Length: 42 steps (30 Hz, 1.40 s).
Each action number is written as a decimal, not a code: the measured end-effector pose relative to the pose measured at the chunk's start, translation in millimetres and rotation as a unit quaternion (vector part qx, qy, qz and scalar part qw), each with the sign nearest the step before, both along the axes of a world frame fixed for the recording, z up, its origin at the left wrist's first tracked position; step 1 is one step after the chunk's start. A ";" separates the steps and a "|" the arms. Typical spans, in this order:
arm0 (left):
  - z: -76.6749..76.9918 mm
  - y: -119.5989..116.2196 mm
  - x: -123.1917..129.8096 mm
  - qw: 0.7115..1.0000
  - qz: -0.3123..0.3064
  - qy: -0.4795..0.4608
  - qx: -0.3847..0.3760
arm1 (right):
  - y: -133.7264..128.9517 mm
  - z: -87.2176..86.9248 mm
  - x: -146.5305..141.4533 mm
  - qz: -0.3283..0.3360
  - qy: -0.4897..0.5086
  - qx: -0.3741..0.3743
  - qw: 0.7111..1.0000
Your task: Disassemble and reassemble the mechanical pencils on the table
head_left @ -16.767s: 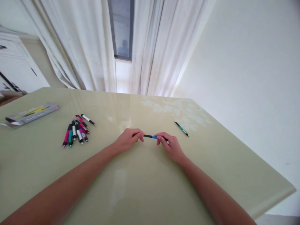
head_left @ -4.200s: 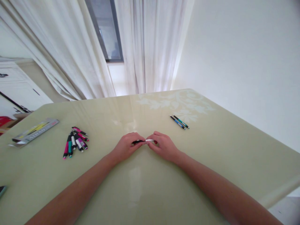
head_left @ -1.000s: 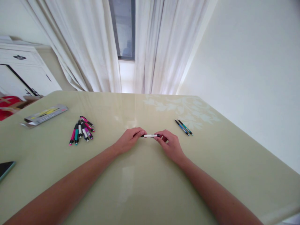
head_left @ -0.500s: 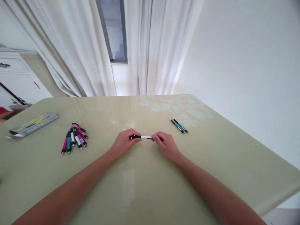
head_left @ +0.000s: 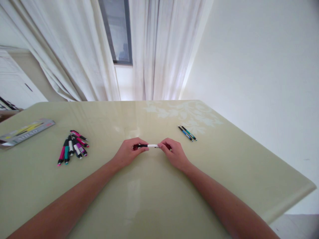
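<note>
A white pen with a black grip (head_left: 152,146) lies level between my two hands, over the middle of the table (head_left: 147,192). My left hand (head_left: 130,151) pinches its black end, and my right hand (head_left: 173,151) pinches its white end. Right of my right hand, a blue pen (head_left: 185,133) and a green pen (head_left: 189,133) lie side by side on the table. Over to the left is a loose pile of several pens (head_left: 74,146) in pink, teal, white and purple with black parts.
A grey and yellow pen box (head_left: 28,132) lies at the table's left side. Beyond the far edge hang white curtains (head_left: 164,49) with a window strip between them. A white cabinet (head_left: 17,79) stands at the far left, and a white wall (head_left: 256,76) is on the right.
The view has turned slightly, so the table and things on it appear shifted left. Both hands keep their hold on the white pen, with little visible change.
</note>
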<state>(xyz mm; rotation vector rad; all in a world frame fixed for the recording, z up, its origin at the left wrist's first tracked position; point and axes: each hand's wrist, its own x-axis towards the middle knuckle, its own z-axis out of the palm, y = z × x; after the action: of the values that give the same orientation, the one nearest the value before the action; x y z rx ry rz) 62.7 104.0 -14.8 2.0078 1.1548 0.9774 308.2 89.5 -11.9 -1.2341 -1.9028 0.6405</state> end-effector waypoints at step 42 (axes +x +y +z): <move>0.4 7.1 -2.9 0.982 0.038 -0.169 -0.081 | 6.8 -1.4 3.2 -0.071 0.098 -0.061 0.991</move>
<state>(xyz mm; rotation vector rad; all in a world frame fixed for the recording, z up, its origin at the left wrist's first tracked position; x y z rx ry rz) 59.8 111.1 -14.4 1.6051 1.0895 1.1688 311.4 96.2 -13.3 -1.3182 -1.6183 0.7811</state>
